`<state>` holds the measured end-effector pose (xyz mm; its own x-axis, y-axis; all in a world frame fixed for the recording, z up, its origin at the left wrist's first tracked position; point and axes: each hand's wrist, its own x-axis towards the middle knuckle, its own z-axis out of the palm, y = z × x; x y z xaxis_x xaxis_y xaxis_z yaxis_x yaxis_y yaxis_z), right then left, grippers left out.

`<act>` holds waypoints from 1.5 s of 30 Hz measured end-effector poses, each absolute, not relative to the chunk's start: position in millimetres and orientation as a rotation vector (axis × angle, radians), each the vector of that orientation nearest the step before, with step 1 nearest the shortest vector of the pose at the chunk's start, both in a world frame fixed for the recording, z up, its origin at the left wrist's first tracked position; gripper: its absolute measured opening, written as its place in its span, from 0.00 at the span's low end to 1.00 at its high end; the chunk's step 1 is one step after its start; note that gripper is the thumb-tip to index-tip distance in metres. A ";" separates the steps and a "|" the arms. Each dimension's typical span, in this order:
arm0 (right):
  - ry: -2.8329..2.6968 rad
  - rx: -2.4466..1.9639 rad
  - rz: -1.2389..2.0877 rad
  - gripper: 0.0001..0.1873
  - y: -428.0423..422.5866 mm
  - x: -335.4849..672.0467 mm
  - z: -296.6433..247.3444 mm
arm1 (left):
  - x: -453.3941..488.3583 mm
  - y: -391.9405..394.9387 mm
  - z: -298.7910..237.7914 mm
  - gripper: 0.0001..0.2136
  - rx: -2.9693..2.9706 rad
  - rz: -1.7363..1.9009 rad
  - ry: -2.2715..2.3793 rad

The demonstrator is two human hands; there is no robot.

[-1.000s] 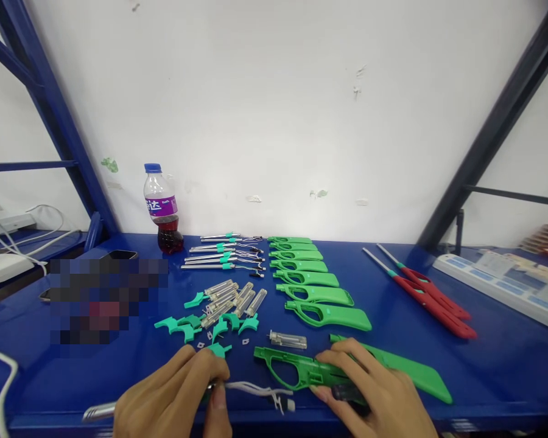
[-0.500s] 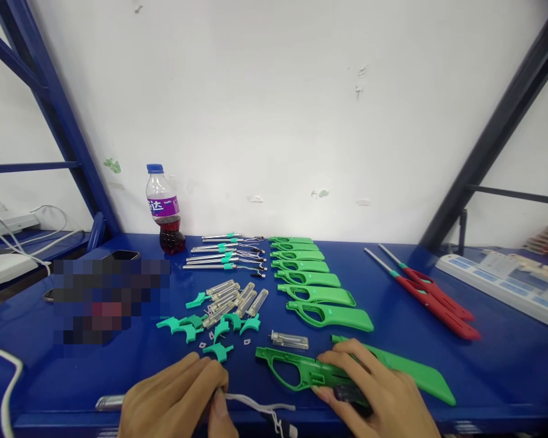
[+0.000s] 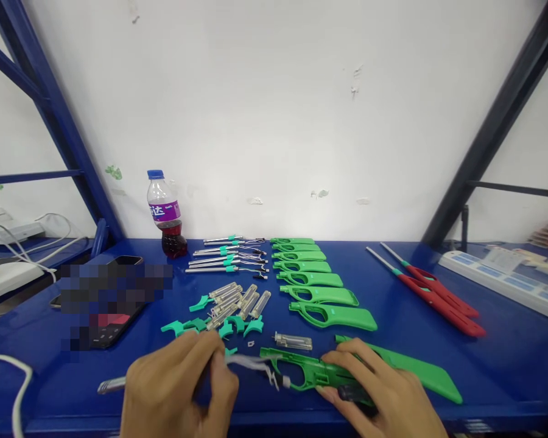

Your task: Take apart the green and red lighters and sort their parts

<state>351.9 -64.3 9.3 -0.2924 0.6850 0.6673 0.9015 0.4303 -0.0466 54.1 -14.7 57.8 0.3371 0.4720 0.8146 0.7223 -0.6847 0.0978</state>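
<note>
Blue table (image 3: 506, 365) beneath: my left hand (image 3: 178, 392) pinches a slim metal tube with white wires (image 3: 251, 363), wire end toward the green plastic handle shell (image 3: 296, 370) my right hand (image 3: 383, 398) clamps flat, steadying it.

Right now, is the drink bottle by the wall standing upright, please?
Upright: the bottle stands on its base, blue cap uppermost, dark drink pooled low.

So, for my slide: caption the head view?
Left hand holds a wired tube; right hand steadies a green handle shell.
</note>
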 end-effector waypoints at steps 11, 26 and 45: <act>-2.085 -1.353 -0.397 0.25 -65.0 353.2 6.1 | 52.4 113.5 114.8 0.16 -2.648 -0.824 -1.369; -2.097 -1.342 -0.387 0.25 -63.4 352.9 7.9 | 38.1 169.3 76.5 0.13 -2.874 -0.329 -1.347; -2.072 -1.342 -0.446 0.27 -64.2 351.3 9.2 | 38.2 191.0 60.6 0.14 -2.888 -0.188 -1.346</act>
